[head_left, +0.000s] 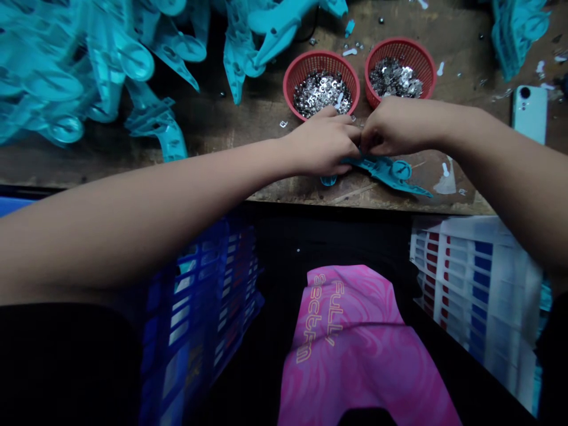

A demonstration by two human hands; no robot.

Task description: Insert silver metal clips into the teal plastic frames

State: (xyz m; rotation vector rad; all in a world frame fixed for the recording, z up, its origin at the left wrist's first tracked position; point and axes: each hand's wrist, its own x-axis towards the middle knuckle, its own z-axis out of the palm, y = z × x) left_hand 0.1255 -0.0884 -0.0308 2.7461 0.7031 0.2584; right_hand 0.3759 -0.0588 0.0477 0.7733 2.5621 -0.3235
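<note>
Pressing down with curled fingers, the left hand (323,145) is closed over the near end of a teal part (390,173), which is held flat on the tabletop (231,124) close to its front edge, a little right of the middle. The right hand (390,127) is brought against the left fingertips just above the part, its fingers drawn narrow into a pinch; what is pinched between them is hidden and cannot be told. The free end of the part is seen pointing right, past the right hand. Just behind the hands two red baskets are set side by side, the left basket (290,74) and the right basket (428,59) nearly touching, both filled with small metal pieces (322,92). A loose pile (89,65) of more teal parts is spread over the far left corner. A phone (530,112) is laid near the right edge. Below the front edge a blue crate (199,307) is seen at the left, a white crate (479,284) at the right, and pink cloth (355,343) between them.
</note>
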